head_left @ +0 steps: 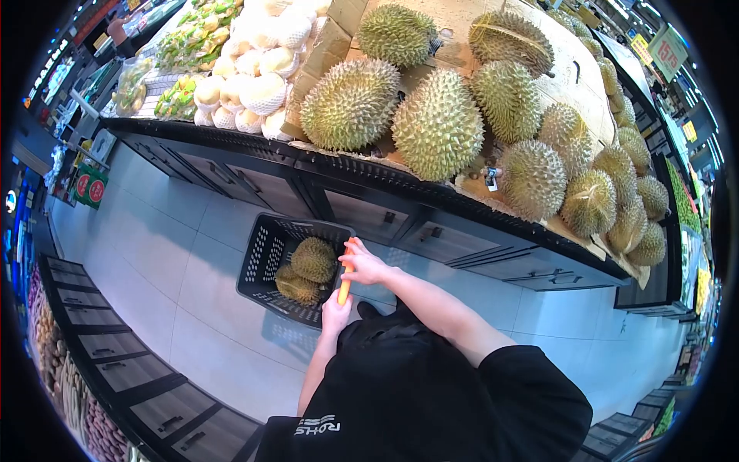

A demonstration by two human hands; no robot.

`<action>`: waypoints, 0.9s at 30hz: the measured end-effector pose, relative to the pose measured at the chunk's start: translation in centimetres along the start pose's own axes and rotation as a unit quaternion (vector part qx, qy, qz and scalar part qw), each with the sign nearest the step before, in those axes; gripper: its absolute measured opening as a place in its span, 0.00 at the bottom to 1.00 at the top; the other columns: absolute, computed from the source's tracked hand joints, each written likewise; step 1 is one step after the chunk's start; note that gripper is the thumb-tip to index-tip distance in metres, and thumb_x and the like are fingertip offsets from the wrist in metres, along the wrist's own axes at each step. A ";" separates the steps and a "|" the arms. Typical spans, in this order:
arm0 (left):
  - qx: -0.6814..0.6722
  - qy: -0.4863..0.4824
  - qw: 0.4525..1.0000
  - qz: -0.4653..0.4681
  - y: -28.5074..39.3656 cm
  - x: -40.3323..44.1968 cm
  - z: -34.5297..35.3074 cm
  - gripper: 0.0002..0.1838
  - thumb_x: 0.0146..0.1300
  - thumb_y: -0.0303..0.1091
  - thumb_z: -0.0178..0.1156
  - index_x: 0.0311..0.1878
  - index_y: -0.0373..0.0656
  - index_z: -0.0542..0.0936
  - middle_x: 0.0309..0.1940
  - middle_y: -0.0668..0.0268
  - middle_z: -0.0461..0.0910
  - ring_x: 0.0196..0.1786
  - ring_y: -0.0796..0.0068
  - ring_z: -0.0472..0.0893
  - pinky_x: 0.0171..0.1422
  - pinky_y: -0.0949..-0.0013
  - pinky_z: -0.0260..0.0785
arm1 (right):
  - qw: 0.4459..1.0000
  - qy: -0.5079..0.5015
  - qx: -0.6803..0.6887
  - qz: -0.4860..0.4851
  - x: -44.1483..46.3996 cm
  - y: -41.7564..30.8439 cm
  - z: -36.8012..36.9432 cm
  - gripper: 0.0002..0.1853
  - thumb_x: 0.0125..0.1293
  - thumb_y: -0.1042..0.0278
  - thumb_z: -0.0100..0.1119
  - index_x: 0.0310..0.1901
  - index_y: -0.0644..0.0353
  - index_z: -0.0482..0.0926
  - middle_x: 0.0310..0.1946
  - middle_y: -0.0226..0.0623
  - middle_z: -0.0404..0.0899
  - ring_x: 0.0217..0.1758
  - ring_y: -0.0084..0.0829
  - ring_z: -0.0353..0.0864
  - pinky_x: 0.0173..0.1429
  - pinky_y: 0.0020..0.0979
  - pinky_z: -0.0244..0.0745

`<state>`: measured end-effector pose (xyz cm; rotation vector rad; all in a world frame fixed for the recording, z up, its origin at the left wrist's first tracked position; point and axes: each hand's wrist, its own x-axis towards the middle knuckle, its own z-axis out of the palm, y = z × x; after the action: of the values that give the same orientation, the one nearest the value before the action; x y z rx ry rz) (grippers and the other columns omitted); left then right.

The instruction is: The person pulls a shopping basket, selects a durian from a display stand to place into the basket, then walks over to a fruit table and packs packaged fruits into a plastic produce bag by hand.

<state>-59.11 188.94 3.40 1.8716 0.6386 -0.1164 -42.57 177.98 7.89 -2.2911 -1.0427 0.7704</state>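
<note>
A black shopping basket (258, 266) stands on the floor just ahead of me, with two durians (313, 260) inside it. An orange handle (346, 286) sits over the basket's near right side. My left hand (336, 314) is closed around the lower end of this handle. Higher up, my right hand (366, 266) grips the same handle with curled fingers. What joins the handle to the basket is hidden by my hands.
Several large durians (439, 127) lie on the cardboard-lined display stand (369, 163) ahead. Netted white fruit (265, 92) is to their left. Dark cabinets (115, 350) curve along the lower left. Pale floor tiles (204, 292) surround the basket. A price sign (668, 52) hangs at upper right.
</note>
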 end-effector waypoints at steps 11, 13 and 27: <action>-0.015 0.008 1.000 0.011 0.5 0.4 -1.4 0.14 0.63 0.41 0.61 0.41 0.38 0.80 0.21 0.58 0.79 0.27 0.65 0.82 0.35 0.62 0.72 | 1.000 0.010 0.008 -0.007 1.4 -1.0 0.2 0.32 0.58 0.51 0.68 0.62 0.57 0.75 0.73 0.56 0.52 0.80 0.59 0.39 0.78 0.48 0.50; -0.029 0.021 0.999 0.009 0.3 0.6 -1.6 0.14 0.63 0.41 0.61 0.39 0.38 0.79 0.21 0.57 0.79 0.27 0.65 0.82 0.35 0.61 0.72 | 1.000 0.007 0.009 -0.006 1.7 -1.1 0.1 0.32 0.58 0.51 0.68 0.62 0.57 0.75 0.74 0.56 0.52 0.80 0.59 0.38 0.78 0.48 0.50; 0.024 0.060 0.998 -0.012 -0.1 2.2 -3.8 0.12 0.61 0.40 0.62 0.37 0.39 0.79 0.21 0.52 0.78 0.28 0.55 0.83 0.36 0.58 0.72 | 0.997 -0.052 -0.010 -0.061 5.3 -1.4 -0.3 0.34 0.60 0.53 0.65 0.67 0.56 0.70 0.74 0.61 0.48 0.78 0.66 0.38 0.78 0.51 0.48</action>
<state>-58.11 193.15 4.01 1.9284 0.7458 -0.0359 -40.17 182.92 7.48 -2.2003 -1.2288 0.8412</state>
